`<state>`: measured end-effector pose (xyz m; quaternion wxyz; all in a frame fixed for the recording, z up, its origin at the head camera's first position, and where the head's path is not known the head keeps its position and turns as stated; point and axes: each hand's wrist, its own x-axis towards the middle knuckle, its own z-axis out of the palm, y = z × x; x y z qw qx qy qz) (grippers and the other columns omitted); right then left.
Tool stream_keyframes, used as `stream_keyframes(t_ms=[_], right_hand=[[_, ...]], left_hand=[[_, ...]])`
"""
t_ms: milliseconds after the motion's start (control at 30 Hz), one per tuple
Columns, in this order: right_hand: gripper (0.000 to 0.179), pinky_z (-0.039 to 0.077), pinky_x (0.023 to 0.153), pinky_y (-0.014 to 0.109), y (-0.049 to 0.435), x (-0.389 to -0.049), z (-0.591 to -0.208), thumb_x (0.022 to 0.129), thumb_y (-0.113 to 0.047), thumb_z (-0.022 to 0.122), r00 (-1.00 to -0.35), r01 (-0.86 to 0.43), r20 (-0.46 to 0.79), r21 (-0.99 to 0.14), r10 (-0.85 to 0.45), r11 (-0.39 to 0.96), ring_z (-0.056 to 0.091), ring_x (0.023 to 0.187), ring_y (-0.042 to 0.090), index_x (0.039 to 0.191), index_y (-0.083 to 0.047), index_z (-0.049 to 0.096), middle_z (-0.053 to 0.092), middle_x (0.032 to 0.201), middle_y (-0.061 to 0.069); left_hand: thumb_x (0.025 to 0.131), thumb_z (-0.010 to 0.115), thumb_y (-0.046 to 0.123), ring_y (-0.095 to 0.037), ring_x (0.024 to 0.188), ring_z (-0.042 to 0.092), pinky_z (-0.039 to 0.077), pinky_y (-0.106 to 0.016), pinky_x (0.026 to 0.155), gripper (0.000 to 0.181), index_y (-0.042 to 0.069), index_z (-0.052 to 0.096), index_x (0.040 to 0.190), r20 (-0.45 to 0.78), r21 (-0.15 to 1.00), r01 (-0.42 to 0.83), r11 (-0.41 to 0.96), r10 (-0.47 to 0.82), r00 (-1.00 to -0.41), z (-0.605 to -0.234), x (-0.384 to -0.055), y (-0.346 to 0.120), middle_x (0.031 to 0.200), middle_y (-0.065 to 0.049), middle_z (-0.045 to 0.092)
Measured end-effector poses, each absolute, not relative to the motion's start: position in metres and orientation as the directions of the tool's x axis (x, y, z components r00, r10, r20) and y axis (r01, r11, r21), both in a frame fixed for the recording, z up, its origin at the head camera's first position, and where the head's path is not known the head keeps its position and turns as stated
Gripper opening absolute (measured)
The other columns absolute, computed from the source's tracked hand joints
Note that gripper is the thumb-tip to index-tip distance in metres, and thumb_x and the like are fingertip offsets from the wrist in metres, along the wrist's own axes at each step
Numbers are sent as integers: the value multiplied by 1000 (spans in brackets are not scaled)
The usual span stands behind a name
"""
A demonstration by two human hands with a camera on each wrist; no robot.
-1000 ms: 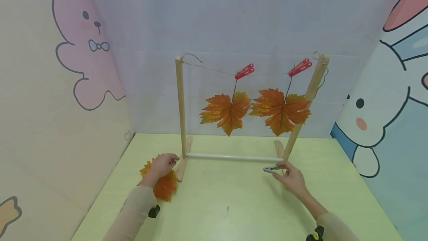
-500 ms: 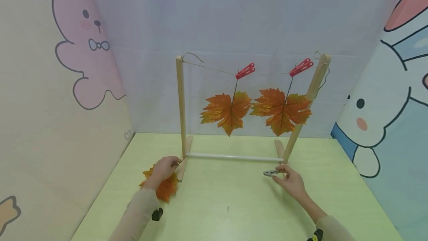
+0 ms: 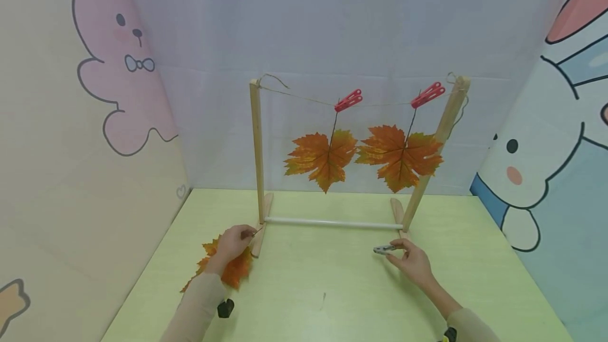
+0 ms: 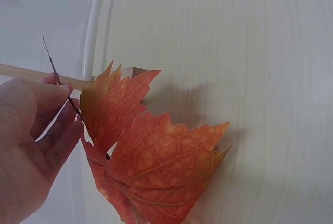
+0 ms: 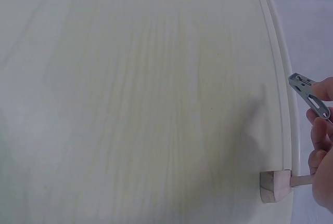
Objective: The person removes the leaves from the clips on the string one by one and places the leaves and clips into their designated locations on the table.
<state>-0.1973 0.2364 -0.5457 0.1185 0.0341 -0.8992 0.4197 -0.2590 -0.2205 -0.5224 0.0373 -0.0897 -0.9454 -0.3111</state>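
My left hand (image 3: 233,241) pinches the thin dark stem (image 4: 67,96) of an orange maple leaf (image 4: 156,167) between thumb and fingers. The leaf hangs from the hand over the table's left side, partly hidden by the forearm in the head view. On the right, my right hand (image 3: 414,264) holds a grey clothespin (image 5: 311,96) by one end, its other end pointing left. Two more maple leaves, one near the middle (image 3: 323,157) and one at right (image 3: 399,157), hang from a string (image 3: 294,95) by red clothespins (image 3: 348,101).
The string runs between a left wooden post (image 3: 257,152) and a right wooden post (image 3: 457,99). Low down, a white rod (image 3: 332,222) joins their wooden feet. Everything stands on a pale yellow table (image 3: 304,278) with a white cloth (image 3: 332,25) behind.
Both hands have come slightly lower and nearer, still holding the leaf and the grey clothespin. The clothespin has turned a little. The hanging leaves look unchanged.
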Motion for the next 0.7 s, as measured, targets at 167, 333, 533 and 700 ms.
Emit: stream_keyframes(t_ms=[167, 333, 533, 700], right_hand=[[28, 29, 38, 21, 236, -195, -549, 71, -7, 74, -973, -145, 225, -748, 42, 647, 34, 42, -1, 96, -2, 63, 66, 88, 13], [28, 30, 39, 21, 237, -194, -553, 73, -8, 73, -978, -132, 206, -752, 41, 645, 34, 43, 0, 98, -3, 63, 66, 91, 12], [27, 31, 40, 21, 238, -193, -559, 73, -9, 74, -977, -125, 206, -753, 50, 646, 35, 43, 0, 97, -3, 63, 66, 91, 12], [28, 31, 41, 21, 239, -192, -562, 73, -9, 74, -980, -106, 192, -751, 61, 652, 35, 43, 0, 98, -4, 63, 66, 92, 13]], left_hand=[[81, 61, -3, -21, 79, 62, 50, -37, 71, 15, 3, 69, 92, 127, 646, 185, 741, 134, -983, -527, -258, -221, 84, -5, 68], [81, 61, -6, -21, 79, 62, 50, -35, 71, 16, 1, 69, 92, 113, 724, 150, 673, 99, -989, -534, -257, -221, 85, -6, 67], [79, 62, -9, -23, 78, 62, 49, -27, 67, 15, -3, 69, 91, 132, 809, 136, 572, 48, -990, -540, -255, -221, 84, -12, 67], [78, 65, -5, -22, 79, 62, 50, -27, 68, 15, -1, 69, 92, 117, 826, 105, 553, 13, -993, -548, -254, -221, 85, -11, 68]])
